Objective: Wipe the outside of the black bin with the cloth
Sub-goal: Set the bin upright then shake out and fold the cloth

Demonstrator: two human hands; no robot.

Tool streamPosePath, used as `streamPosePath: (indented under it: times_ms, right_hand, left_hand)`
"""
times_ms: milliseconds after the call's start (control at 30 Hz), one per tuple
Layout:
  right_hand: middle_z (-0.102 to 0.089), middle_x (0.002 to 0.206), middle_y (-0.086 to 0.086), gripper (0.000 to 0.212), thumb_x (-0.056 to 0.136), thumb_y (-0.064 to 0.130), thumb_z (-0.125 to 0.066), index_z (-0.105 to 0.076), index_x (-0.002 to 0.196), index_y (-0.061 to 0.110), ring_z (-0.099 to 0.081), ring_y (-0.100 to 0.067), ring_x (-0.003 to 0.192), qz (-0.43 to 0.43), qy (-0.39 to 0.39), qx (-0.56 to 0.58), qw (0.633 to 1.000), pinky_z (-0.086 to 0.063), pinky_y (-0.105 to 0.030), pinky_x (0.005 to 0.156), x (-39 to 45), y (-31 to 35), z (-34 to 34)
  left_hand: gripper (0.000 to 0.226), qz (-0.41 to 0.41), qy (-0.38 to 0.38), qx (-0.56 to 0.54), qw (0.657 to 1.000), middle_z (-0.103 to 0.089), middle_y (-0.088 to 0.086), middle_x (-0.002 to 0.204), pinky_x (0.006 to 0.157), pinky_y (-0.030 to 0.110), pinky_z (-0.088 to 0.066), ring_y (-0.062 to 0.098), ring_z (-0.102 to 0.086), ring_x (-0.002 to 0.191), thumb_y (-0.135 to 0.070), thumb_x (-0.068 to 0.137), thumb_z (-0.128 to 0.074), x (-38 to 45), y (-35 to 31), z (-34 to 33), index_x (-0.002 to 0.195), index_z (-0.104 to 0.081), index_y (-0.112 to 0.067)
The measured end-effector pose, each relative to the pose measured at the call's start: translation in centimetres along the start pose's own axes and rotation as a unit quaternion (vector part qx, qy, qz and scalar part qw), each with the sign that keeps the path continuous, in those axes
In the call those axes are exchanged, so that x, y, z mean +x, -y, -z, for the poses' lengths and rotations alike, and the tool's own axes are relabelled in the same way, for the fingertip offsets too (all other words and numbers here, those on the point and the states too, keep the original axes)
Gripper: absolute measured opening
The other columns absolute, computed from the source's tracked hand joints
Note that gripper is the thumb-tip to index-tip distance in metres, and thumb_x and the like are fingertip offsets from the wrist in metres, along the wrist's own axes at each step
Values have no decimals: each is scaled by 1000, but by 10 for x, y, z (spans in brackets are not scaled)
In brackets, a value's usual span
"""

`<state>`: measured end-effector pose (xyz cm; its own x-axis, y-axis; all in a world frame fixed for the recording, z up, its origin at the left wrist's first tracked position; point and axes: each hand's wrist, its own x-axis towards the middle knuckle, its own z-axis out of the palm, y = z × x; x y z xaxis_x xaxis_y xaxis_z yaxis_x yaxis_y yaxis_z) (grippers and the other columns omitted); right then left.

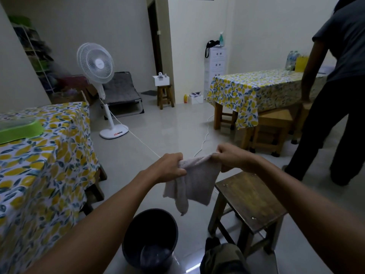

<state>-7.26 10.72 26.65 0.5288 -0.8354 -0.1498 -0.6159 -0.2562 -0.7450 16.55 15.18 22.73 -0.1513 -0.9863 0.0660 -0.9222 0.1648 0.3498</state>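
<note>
A pale grey cloth (194,182) hangs in the air in front of me, held by its top edge between both hands. My left hand (170,167) grips its left corner and my right hand (230,157) pinches its right corner. The cloth droops down in loose folds. Below it, on the floor near my feet, stands the round black bin (150,238), upright and open, with something pale inside at the bottom. Neither hand touches the bin.
A dark wooden stool (250,202) stands right of the bin. A table with a lemon-print cloth (39,165) is at my left, bearing a green tray (17,129). A white fan (98,80) and its cord cross the floor. Another person (339,95) stands at the right by a second table (256,88).
</note>
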Motion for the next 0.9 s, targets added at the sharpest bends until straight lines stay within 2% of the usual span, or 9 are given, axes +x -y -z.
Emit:
streamPosePath:
  times_ms: [67, 133, 233, 400, 500, 633, 733, 800, 900]
  right_hand:
    - [-46, 84, -21, 21, 103, 15, -51, -54, 87, 3, -48, -29, 75, -8, 46, 28, 999, -48, -30, 66, -6, -1, 0]
    - [-51, 87, -16, 20, 102, 15, -53, -55, 87, 2, -53, -28, 80, -11, 43, 55, 998, -50, -28, 69, -6, -4, -1]
    - [-54, 84, -6, 18, 98, 15, -61, -57, 81, 11, -55, -16, 76, -13, 67, 87, 994, -51, -25, 68, -2, -10, 4]
    - [-50, 64, 4, 38, 91, 4, -67, -47, 64, 21, -47, -12, 65, -48, 156, 120, 979, -46, -22, 60, -2, -17, 13]
    - [-45, 59, 6, 43, 89, 15, -77, -47, 60, 23, -45, -7, 57, -24, 95, 112, 989, -41, -20, 55, -4, -18, 14]
    - [-46, 67, -2, 37, 91, 18, -75, -48, 64, 20, -46, -22, 73, 37, -35, 56, 997, -41, -38, 69, -11, -17, 21]
    - [-49, 70, -4, 30, 92, 14, -69, -49, 69, 18, -48, -23, 73, 60, -98, 37, 993, -43, -41, 68, -18, -16, 25]
    - [-51, 70, -3, 28, 92, 15, -68, -50, 71, 18, -50, -21, 72, 61, -131, 6, 989, -45, -38, 66, -23, -19, 27]
    - [-53, 70, -5, 27, 92, 17, -67, -51, 71, 18, -50, -19, 70, 44, -188, -41, 980, -43, -37, 64, -31, -32, 35]
  left_hand:
    - [28, -17, -20, 0, 1000, -54, -2, 76, 54, 28, -31, 20, -52, 72, -26, 81, -69, 0, 1, 0, 71, -43, -26]
    - [31, -36, -34, 2, 999, -55, -1, 78, 55, 27, -32, 20, -54, 73, -25, 75, -75, 2, 1, 2, 70, -45, -26]
    - [34, -64, -51, -10, 997, -57, -3, 82, 56, 25, -35, 19, -55, 74, -31, 68, -83, 4, 0, 6, 72, -50, -23]
    - [37, -90, -42, 3, 995, -53, -8, 101, 66, 24, -41, 13, -53, 88, -40, 74, -84, 3, 4, 13, 93, -54, -29]
    - [29, -91, -47, 26, 994, -57, -4, 106, 65, 22, -40, 19, -58, 90, -27, 88, -73, 5, 6, 11, 105, -49, -28]
    - [53, -79, -19, 45, 996, -60, -4, 100, 64, 22, -43, 17, -59, 84, -28, 92, -69, 8, 4, 13, 132, -35, -28]
    - [25, -102, -22, 133, 986, -68, -2, 106, 78, 32, -39, 20, -61, 91, -33, 93, -63, 15, 1, 11, 116, -56, -25]
    - [11, -122, -27, 195, 973, -69, -7, 101, 87, 35, -35, 18, -62, 88, -36, 95, -56, 20, -4, 6, 101, -58, -27]
    - [13, -125, -24, 240, 962, -64, -10, 85, 87, 34, -30, 14, -55, 75, -36, 96, -53, 26, -6, -7, 86, -54, -27]
